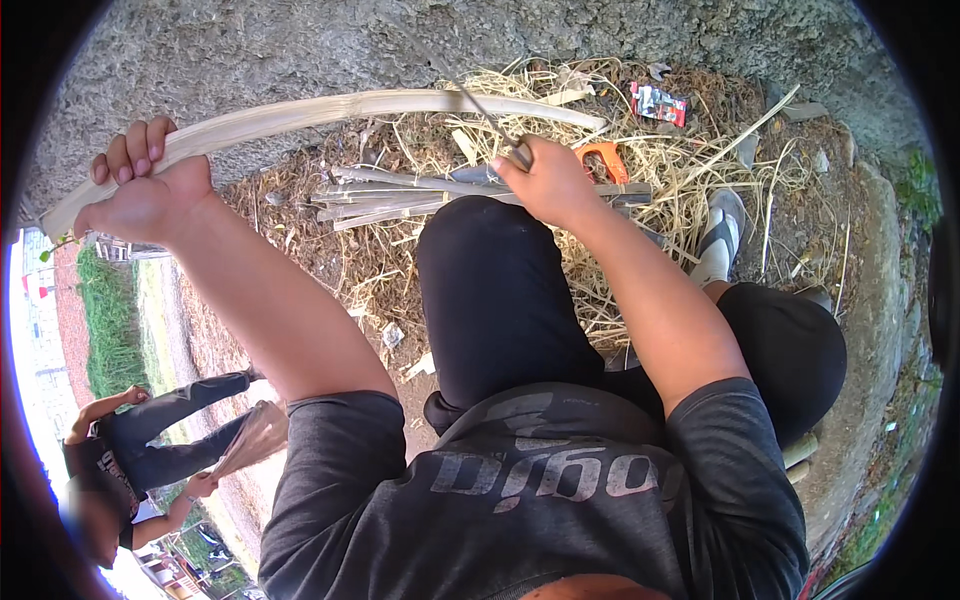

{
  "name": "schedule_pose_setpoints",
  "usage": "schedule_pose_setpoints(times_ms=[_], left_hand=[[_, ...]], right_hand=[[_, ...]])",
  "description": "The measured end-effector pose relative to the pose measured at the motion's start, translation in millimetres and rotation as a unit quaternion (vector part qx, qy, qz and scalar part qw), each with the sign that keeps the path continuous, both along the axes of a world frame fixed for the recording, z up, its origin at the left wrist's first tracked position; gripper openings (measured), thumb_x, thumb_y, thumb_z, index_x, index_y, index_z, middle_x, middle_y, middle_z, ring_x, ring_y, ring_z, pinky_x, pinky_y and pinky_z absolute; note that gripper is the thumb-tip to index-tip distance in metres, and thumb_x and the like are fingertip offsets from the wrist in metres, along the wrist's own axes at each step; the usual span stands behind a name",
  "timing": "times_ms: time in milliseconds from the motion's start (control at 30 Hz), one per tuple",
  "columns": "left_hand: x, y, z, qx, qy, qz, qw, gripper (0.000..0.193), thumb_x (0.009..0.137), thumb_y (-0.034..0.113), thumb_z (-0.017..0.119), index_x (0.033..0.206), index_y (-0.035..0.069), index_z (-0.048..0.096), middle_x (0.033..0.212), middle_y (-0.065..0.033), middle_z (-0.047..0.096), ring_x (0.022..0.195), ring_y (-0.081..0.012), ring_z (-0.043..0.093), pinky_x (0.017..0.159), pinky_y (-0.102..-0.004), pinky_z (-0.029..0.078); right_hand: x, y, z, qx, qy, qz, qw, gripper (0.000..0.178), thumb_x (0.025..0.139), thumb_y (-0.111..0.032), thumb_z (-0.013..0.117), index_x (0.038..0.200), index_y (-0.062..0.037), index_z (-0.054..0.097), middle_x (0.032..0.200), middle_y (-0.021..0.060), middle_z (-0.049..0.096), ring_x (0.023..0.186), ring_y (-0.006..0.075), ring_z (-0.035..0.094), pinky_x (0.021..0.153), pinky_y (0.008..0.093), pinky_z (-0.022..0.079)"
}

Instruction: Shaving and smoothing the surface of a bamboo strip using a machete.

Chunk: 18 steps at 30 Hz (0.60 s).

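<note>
A long pale strip of split wood, perhaps bamboo [330,108], curves across the upper part of the head view. My left hand [150,195] is closed round its left end, fingers over the top edge. My right hand [555,182] grips the handle of a knife [478,108]. The thin blade slants up and left, crossing the strip near its right part; I cannot tell how deep the edge sits. Below the strip, a bundle of split sticks [400,198] lies in front of my knee. An orange tool handle [603,160] is just right of my right hand.
Curly pale shavings [700,165] cover the ground around the sticks. A red and white packet [660,103] lies at the far side, by a rough grey wall [300,50]. My sandalled foot [720,235] is on the right. At lower left another person [150,440] holds brownish cloth-like material.
</note>
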<state>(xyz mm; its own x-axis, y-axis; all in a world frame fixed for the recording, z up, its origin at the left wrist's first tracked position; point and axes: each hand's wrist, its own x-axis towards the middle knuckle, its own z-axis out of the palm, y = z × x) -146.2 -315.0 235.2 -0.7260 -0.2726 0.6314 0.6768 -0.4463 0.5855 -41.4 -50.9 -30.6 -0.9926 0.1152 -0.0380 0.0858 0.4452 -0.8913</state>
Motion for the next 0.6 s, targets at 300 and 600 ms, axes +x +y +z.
schedule_pose_setpoints(times_ms=[300,600], left_hand=[[-1.7,-3.6,-2.8,-0.001,-0.013,-0.006,1.0,0.075,0.08,0.089,0.021,0.068,0.017,0.042,0.054,0.0049,0.029,0.047,-0.0097,0.026,0.044,-0.0232,0.025],[-10.9,-34.7,-2.6,0.002,0.013,-0.15,0.989,0.077,0.075,0.091,0.025,0.06,0.018,0.045,0.05,0.0075,0.031,0.044,-0.0084,0.03,0.043,-0.0228,0.027]], right_hand=[[-6.5,48.5,-62.2,0.028,-0.114,-0.073,0.99,0.033,0.087,-0.034,0.063,0.088,-0.0013,0.061,0.08,0.0173,0.068,0.081,0.0332,0.068,0.074,0.0444,0.052],[-10.7,53.0,20.2,-0.154,-0.138,0.108,0.972,0.034,0.087,-0.031,0.07,0.073,-0.0087,0.049,0.06,-0.0015,0.048,0.049,0.0104,0.045,0.049,0.0312,0.042]])
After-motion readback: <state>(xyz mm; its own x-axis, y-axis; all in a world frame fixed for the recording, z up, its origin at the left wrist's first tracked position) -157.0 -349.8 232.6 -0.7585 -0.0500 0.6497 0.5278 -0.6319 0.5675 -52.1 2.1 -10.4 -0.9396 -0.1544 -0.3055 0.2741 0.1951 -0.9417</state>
